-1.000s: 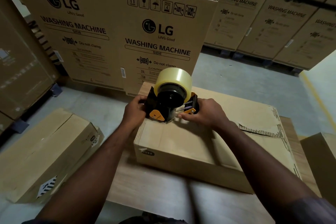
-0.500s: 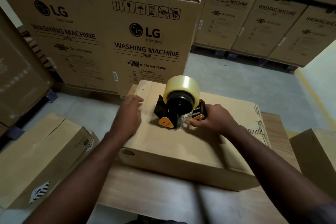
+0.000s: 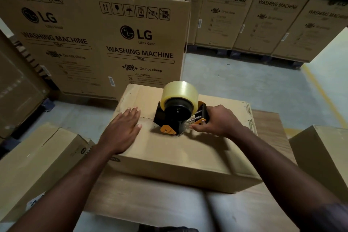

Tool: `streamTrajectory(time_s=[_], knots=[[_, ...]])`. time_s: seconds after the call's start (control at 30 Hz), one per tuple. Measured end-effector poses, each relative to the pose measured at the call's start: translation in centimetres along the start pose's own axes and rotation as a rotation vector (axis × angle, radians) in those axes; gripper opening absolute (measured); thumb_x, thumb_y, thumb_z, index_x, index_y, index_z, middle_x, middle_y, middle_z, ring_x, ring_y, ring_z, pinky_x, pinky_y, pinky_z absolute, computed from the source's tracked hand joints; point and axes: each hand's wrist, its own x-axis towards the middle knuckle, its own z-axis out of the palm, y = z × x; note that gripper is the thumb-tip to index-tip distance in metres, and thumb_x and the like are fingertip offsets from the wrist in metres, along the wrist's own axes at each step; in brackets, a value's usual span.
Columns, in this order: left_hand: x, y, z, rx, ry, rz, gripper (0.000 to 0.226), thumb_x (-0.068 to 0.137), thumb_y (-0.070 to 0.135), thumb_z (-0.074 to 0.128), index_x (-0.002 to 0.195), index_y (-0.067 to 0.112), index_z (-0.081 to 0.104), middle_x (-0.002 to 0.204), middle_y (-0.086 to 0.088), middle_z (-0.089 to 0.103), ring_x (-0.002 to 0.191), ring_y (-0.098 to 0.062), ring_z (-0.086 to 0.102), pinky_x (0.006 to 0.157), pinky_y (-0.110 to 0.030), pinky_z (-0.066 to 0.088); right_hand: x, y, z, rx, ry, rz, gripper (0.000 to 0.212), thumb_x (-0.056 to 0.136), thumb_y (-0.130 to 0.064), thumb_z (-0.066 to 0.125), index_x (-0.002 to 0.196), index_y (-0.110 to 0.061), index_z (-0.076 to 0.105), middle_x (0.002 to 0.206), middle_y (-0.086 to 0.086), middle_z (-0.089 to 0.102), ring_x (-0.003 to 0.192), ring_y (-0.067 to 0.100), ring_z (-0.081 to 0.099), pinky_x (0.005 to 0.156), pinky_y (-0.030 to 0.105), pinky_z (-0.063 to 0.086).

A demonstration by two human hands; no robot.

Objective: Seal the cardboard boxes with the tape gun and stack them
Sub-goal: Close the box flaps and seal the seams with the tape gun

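The right hand is gripping the tape gun, which is sitting on top of the box. The left hand is lying flat on the box's lid, fingers straight, left of the gun. The box is resting on a wooden table, with big washing machine cartons standing behind it.

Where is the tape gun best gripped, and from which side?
Grip the handle at the right end of the tape gun, coming from the right, as the right hand does. The tape roll fills the top and the orange plate sits low at the left.
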Motion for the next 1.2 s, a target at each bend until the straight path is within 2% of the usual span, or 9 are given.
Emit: streamTrajectory(time_s=[0.1,0.23,0.33,0.47,0.67,0.83,0.9,1.0,1.2], knots=[[0.0,0.2,-0.2,-0.006,0.001,-0.012,0.071,0.097,0.057,0.008,0.161,0.026,0.010,0.167,0.009,0.007,0.153,-0.009,0.006,0.122,-0.031,0.006,-1.5,3.7,-0.9,0.029,0.020,0.020,0.065,0.064,-0.090,0.061,0.089,-0.030,0.065,0.063,-0.011,0.062,0.062,0.008,0.059,0.057,0.030,0.047],[0.3,1.5,-0.1,0.030,-0.003,-0.096,0.065,0.103,0.050,0.014,0.161,0.021,0.011,0.168,0.003,0.008,0.155,-0.014,0.007,0.123,-0.034,0.006,-3.1,5.5,-0.5,0.082,0.043,0.012,0.040,0.074,-0.070,0.075,0.086,-0.037,0.058,0.062,-0.017,0.057,0.064,0.010,0.060,0.056,0.026,0.040],[0.6,5.5,0.6,0.040,-0.012,-0.187,0.063,0.107,0.044,0.021,0.161,0.014,0.007,0.169,-0.005,0.005,0.155,-0.023,0.003,0.126,-0.039,0.005,-2.9,5.8,0.3,0.053,0.063,0.012,0.042,0.074,-0.074,0.073,0.086,-0.036,0.058,0.063,-0.015,0.058,0.065,0.012,0.059,0.057,0.028,0.041],[1.0,12.2,2.1,-0.038,-0.045,-0.015,0.064,0.107,0.045,0.024,0.162,0.018,0.005,0.169,-0.003,0.002,0.155,-0.021,0.001,0.126,-0.039,0.004,-2.6,6.4,0.7,0.066,0.050,0.035,0.059,0.069,-0.084,0.068,0.091,-0.029,0.069,0.069,-0.010,0.067,0.065,0.011,0.062,0.061,0.030,0.053],[1.3,12.6,2.8,-0.072,-0.045,0.036,0.068,0.103,0.055,0.022,0.162,0.025,0.005,0.169,0.002,0.005,0.155,-0.016,0.002,0.126,-0.037,0.007,-2.8,6.4,0.7,0.038,0.060,0.017,0.065,0.070,-0.086,0.064,0.095,-0.026,0.070,0.068,-0.010,0.064,0.064,0.011,0.060,0.054,0.026,0.041],[1.3,12.7,3.0,-0.002,-0.076,0.028,0.069,0.104,0.054,0.021,0.162,0.020,0.005,0.168,0.003,-0.007,0.155,-0.014,-0.005,0.125,-0.036,0.004,-4.3,8.1,-1.0,-0.021,0.016,0.006,0.059,0.071,-0.084,0.066,0.089,-0.028,0.065,0.067,-0.011,0.060,0.064,0.008,0.057,0.057,0.027,0.046],[1.3,12.6,2.9,-0.006,-0.070,0.021,0.069,0.104,0.054,0.022,0.162,0.020,0.003,0.168,0.004,-0.007,0.154,-0.013,-0.005,0.125,-0.035,0.003,-5.4,9.8,-2.1,-0.044,0.003,0.006,0.049,0.074,-0.079,0.068,0.083,-0.032,0.061,0.067,-0.014,0.058,0.063,0.004,0.055,0.054,0.026,0.043],[1.1,13.0,2.7,0.007,-0.072,0.005,0.068,0.105,0.053,0.023,0.162,0.020,0.003,0.168,0.005,-0.006,0.154,-0.012,-0.005,0.125,-0.035,0.003,-7.2,12.7,-2.8,-0.032,0.024,0.048,0.044,0.075,-0.074,0.072,0.080,-0.032,0.060,0.068,-0.010,0.063,0.067,0.011,0.060,0.060,0.032,0.052],[1.8,18.1,3.0,0.029,-0.103,-0.174,0.070,0.107,0.046,0.024,0.160,0.006,0.004,0.168,-0.013,-0.005,0.155,-0.031,-0.005,0.126,-0.045,0.003,-8.5,14.4,-0.5,0.089,0.105,0.069,0.039,0.076,-0.064,0.077,0.085,-0.028,0.067,0.068,-0.008,0.065,0.067,0.014,0.062,0.062,0.033,0.052]])
